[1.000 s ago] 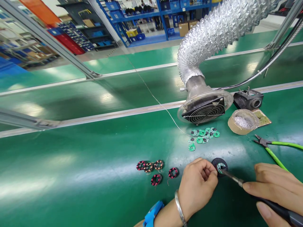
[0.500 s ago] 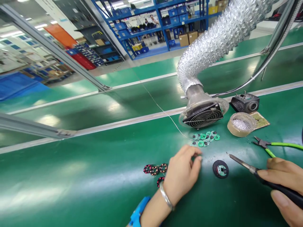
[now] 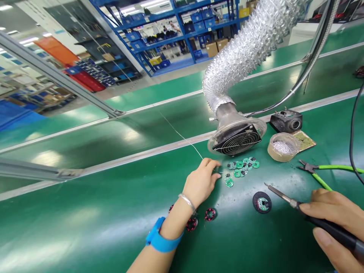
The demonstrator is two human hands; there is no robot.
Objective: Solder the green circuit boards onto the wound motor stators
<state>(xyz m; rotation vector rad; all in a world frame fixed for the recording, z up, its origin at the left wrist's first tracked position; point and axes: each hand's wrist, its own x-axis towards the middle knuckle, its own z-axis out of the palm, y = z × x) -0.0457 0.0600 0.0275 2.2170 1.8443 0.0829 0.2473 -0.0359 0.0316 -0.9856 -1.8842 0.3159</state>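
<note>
My left hand (image 3: 200,182) reaches over the bench with thumb and index finger curved around a thin solder wire (image 3: 182,136). A gap shows between those two fingertips, and the wire's end sticks out past them. Just right of it lie several small green circuit boards (image 3: 239,164). My right hand (image 3: 337,223) is closed around the black handle of a soldering iron (image 3: 284,196), its tip pointing left above the bench. Below that tip sits a black disc (image 3: 258,207) with a green board on it. Wound copper coils (image 3: 210,214) lie below my left forearm, partly hidden.
A fume extractor hood (image 3: 237,138) with a silver duct (image 3: 250,49) hangs behind the boards. At right are a round tub (image 3: 275,152) of silvery bits, a sponge tray (image 3: 305,141), a black iron holder (image 3: 286,120) and green-handled cutters (image 3: 309,167). A black cable (image 3: 352,136) runs at far right.
My left hand has moved left and away from me, to the solder wire. More of the coils and one board show. The view has shifted slightly; my right hand still holds the soldering iron.
</note>
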